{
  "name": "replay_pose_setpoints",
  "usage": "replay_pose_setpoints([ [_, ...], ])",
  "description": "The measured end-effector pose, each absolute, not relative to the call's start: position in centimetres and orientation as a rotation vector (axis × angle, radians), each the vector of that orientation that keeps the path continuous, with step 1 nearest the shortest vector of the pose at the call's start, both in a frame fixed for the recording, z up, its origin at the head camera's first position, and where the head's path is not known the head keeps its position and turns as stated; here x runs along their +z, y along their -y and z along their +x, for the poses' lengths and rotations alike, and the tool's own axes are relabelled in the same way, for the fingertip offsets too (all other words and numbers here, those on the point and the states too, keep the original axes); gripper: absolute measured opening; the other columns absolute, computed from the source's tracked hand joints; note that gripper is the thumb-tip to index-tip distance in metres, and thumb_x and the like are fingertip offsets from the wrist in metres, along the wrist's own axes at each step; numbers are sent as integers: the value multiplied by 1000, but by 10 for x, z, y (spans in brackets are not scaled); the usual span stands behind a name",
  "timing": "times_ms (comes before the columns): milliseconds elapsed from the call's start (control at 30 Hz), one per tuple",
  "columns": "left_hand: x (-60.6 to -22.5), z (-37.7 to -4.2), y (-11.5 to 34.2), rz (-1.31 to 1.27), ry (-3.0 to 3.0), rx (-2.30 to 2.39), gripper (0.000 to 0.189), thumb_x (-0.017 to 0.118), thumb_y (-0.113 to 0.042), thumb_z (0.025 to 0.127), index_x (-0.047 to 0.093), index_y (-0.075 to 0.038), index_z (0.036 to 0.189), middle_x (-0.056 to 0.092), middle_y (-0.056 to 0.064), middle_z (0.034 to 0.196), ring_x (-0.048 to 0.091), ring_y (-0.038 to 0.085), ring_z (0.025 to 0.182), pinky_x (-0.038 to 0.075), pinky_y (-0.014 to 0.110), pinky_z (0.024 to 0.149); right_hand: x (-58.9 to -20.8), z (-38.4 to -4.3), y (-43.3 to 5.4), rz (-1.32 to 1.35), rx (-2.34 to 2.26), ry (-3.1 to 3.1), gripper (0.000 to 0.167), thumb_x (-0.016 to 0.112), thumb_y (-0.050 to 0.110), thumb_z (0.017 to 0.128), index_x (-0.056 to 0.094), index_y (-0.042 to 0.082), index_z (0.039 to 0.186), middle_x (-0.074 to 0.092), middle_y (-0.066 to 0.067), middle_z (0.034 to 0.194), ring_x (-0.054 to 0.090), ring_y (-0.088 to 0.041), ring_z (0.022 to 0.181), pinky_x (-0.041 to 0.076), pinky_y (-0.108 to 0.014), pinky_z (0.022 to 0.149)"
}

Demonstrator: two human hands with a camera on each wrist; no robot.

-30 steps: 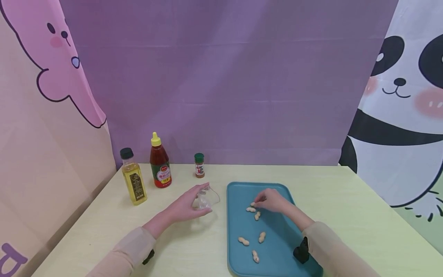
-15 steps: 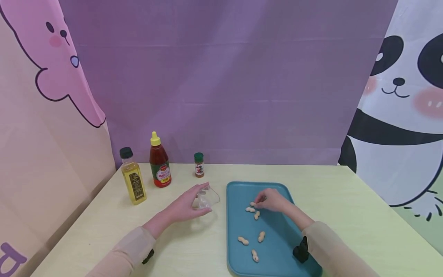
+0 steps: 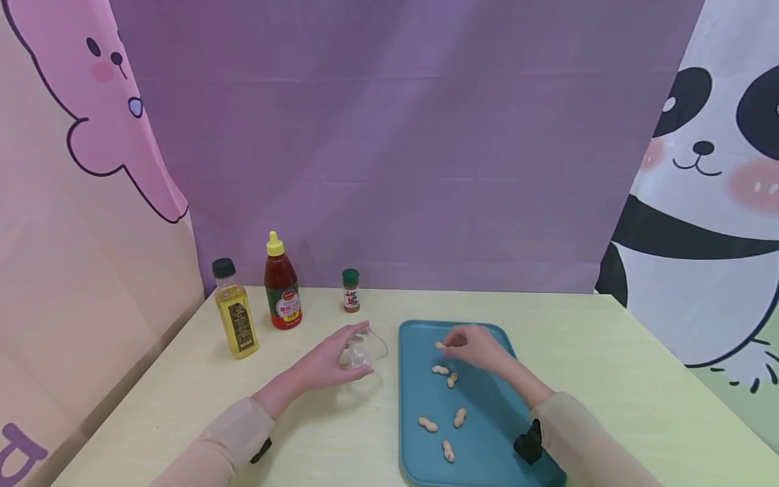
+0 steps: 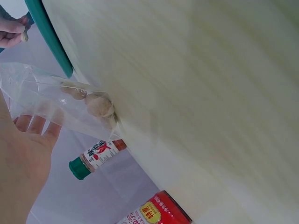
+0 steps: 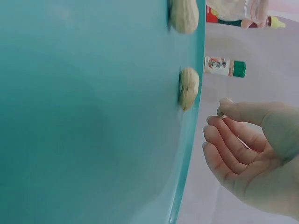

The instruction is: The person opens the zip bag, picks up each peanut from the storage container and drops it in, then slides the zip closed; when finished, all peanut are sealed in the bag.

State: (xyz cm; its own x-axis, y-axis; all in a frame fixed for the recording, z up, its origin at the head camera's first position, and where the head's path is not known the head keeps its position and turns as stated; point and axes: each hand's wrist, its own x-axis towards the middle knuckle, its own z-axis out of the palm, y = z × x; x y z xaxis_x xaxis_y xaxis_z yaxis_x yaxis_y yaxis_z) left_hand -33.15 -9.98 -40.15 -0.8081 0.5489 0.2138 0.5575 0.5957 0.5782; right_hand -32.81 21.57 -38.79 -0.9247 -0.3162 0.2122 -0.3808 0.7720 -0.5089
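My right hand (image 3: 477, 348) is over the far part of the blue tray (image 3: 420, 389), pinching a peanut (image 3: 440, 345) between thumb and fingertips; in the right wrist view only the peanut's ends show. Several peanuts (image 3: 428, 424) lie spread on the tray below, two of them (image 3: 440, 370) close under the hand. To the left of the tray, my left hand (image 3: 322, 362) holds a clear plastic bag (image 3: 367, 348), thumb and fingers spread around its mouth. Inside the bag, a few peanuts (image 4: 99, 106) sit at the bottom in the left wrist view.
Toward the table's back left stand an oil bottle (image 3: 237, 318) with a dark cap, a red sauce bottle (image 3: 282, 291) with a yellow tip, and a small green-capped spice jar (image 3: 351, 291). A purple curtain (image 3: 389, 149) hangs behind the table (image 3: 584, 338).
My right hand has lifted the pinched peanut off the tray and shifted slightly up and to the left. The left hand and bag stay in place.
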Motion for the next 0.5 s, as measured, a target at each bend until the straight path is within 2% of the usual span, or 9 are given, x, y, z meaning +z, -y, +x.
replay_pose_setpoints([
  [233, -401, -332, 100, -964, 2800, -1017, 83, 67, -51, 81, 26, -25, 147, 39, -3, 147, 38, 21, 135, 39, 47, 105, -383, -325, -196, 609, 927, 2812, 15, 64, 25, 89, 68, 11, 91, 68, 0, 87, 64, -17, 84, 54, -32, 71],
  [500, -404, -334, 101, -957, 2806, -1025, 84, 66, -54, 80, 26, -27, 147, 38, -5, 147, 39, 20, 134, 40, 47, 105, -373, -320, -167, 695, 991, 2750, 15, 65, 27, 88, 69, 13, 93, 67, 2, 84, 61, -10, 76, 51, -25, 66],
])
